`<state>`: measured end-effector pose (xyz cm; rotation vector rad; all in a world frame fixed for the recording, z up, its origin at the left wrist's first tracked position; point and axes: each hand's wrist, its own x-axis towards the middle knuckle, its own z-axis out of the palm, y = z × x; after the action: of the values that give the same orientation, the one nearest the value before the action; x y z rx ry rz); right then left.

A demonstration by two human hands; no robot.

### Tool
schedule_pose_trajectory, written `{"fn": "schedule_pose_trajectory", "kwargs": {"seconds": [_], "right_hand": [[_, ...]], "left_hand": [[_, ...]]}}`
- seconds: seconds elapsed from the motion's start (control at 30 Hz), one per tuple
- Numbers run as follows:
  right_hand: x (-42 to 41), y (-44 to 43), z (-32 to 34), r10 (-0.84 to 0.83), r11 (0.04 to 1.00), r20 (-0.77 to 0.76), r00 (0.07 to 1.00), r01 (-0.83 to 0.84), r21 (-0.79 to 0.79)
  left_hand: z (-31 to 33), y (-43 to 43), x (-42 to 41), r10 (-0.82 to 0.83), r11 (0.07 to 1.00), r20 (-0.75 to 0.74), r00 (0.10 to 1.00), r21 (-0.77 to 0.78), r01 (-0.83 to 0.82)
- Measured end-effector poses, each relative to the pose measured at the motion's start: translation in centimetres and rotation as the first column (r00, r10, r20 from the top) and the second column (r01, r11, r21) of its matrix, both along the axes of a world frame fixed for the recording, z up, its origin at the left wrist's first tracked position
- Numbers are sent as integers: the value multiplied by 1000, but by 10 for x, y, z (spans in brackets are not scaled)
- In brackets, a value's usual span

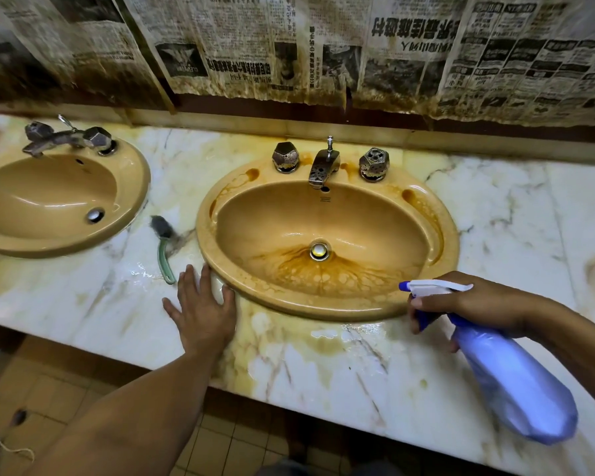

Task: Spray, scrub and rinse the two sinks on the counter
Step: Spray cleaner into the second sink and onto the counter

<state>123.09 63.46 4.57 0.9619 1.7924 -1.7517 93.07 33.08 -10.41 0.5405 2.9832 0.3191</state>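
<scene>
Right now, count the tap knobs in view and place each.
4. Right sink: one knob left of the spout, another knob right of it. Left sink: third knob and fourth knob on its back rim. None seems hidden.

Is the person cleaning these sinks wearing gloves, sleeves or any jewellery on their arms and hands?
No gloves: the left hand and the right hand are both bare. The left forearm and the right forearm are bare too, as far as the picture reaches, with no sleeve edge in view. No watch, ring or wristband shows on either.
</scene>
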Motion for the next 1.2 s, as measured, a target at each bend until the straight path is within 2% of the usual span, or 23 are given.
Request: {"fn": "schedule_pose_trajectory", "kwargs": {"seconds": [0.17,0.37,0.47,0.6,0.83,0.97,1.2], "right_hand": [[3,-3,-8,-53,996,-8,999,53,78],[-9,-4,1,-56,987,-20,998,53,-150],[-21,-9,-5,-78,991,-73,994,69,-114],[-35,-15,-10,-18,996,-88,996,11,-85],[-42,-15,-11,1,968,-43,999,-12,-251],[-44,-18,-11,-7,959,-59,998,-10,-284],[-48,-21,-18,-52,981,-110,993,31,-192]], "left_hand": [[1,0,0,-1,1000,7,1000,-6,1],[3,1,3,7,1000,-2,1000,12,-7],[3,1,4,6,1000,1,1000,9,-6],[3,1,2,4,1000,-4,1000,8,-4],[2,-1,2,4,1000,-4,1000,10,-4],[1,0,0,3,1000,-2,1000,6,-3],[1,0,1,6,1000,-10,1000,1,-6]]}}
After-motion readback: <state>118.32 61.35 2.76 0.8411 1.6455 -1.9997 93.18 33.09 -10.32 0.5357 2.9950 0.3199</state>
